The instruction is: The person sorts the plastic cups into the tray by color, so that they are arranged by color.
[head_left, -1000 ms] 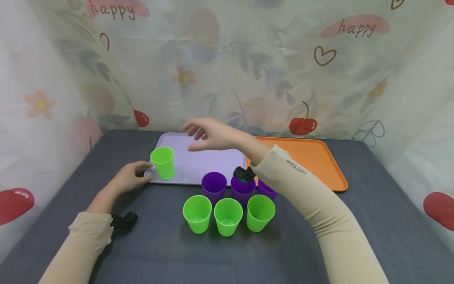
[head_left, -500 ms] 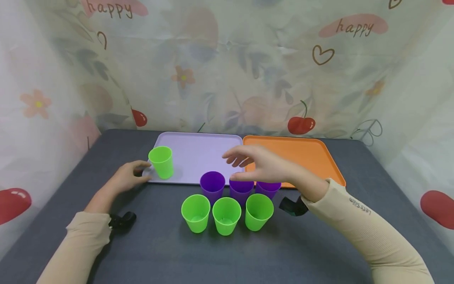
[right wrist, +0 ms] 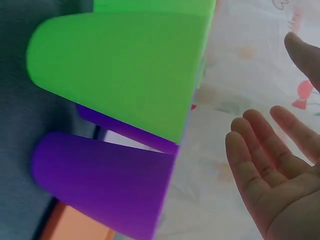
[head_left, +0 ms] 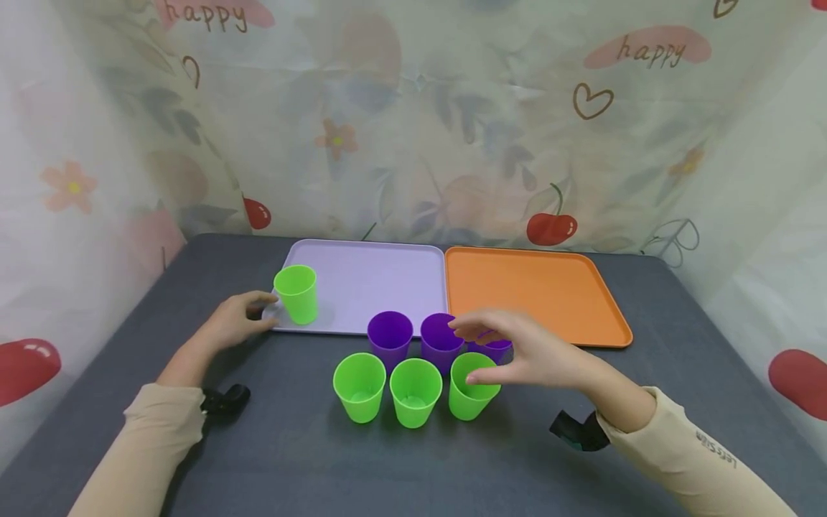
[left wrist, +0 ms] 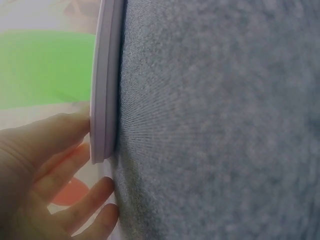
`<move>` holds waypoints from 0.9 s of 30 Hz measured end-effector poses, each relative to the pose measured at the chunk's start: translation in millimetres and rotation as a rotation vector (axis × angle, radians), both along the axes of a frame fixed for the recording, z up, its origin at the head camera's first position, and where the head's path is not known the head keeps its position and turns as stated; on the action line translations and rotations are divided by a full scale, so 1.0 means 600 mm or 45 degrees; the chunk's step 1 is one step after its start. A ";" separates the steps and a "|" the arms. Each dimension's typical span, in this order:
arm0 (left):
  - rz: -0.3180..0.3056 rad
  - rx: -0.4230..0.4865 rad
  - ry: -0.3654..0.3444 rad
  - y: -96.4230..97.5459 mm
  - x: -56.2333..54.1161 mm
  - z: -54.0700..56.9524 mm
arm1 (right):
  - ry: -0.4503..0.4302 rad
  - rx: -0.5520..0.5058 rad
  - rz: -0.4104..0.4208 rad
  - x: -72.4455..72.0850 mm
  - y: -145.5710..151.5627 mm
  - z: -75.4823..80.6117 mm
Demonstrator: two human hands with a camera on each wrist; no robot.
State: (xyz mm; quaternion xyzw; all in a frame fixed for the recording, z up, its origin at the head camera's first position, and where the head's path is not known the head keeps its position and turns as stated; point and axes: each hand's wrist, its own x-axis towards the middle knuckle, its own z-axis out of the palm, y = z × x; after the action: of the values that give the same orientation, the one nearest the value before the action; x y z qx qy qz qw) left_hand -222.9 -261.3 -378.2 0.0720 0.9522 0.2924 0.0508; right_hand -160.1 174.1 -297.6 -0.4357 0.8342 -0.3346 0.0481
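My left hand (head_left: 235,317) rests with relaxed fingers at the near left corner of the lavender tray (head_left: 381,280); in the left wrist view its thumb meets the tray's rim (left wrist: 104,100). Beside that hand, a green cup (head_left: 300,296) stands upright on the tray. My right hand (head_left: 520,350), empty with fingers spread from the thumb, hovers above the rightmost green cup (head_left: 466,403) and overlaps it in the head view. Two more green cups (head_left: 359,388) stand to its left in the front row. Behind them are three purple cups (head_left: 390,337), the right one partly hidden by the hand.
An orange tray (head_left: 523,287) lies against the lavender tray's right side. Both trays sit on a dark grey table (head_left: 323,474) with a patterned curtain (head_left: 420,143) behind. Each wrist wears a black camera mount (head_left: 578,431).
My right hand has swung from over the lavender tray to the right and nearer, down to above the rightmost green cup. My left hand and the cups have stayed in place.
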 end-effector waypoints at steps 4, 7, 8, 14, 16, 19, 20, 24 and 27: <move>0.004 -0.003 -0.014 0.003 -0.001 0.002 | 0.039 -0.013 -0.040 0.012 0.011 -0.017; 0.002 -0.005 -0.015 0.003 0.000 0.003 | 0.095 -0.032 -0.053 0.017 0.017 -0.032; 0.002 -0.006 -0.014 0.003 0.001 0.003 | 0.111 -0.038 -0.056 0.018 0.019 -0.037; -0.003 -0.007 -0.015 0.003 0.003 0.002 | 0.135 -0.061 -0.109 0.027 0.026 -0.063; -0.006 -0.007 -0.011 0.003 0.003 0.001 | 0.135 -0.066 -0.130 0.030 0.027 -0.069; -0.009 -0.007 -0.004 0.003 0.003 0.002 | 0.145 -0.074 -0.148 0.033 0.029 -0.075; -0.011 -0.006 -0.003 0.003 0.003 0.002 | 0.147 -0.077 -0.151 0.033 0.029 -0.077; -0.009 -0.010 -0.002 0.002 0.002 0.001 | 0.159 -0.082 -0.165 0.035 0.028 -0.081; -0.007 -0.013 -0.002 0.001 0.001 -0.002 | 0.179 -0.094 -0.167 0.035 0.027 -0.083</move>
State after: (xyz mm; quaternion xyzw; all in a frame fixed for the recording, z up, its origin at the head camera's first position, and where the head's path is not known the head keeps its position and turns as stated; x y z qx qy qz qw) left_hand -222.4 -260.9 -379.4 0.0739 0.9535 0.2874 0.0529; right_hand -138.9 190.2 -347.5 -0.4040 0.8494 -0.3360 -0.0488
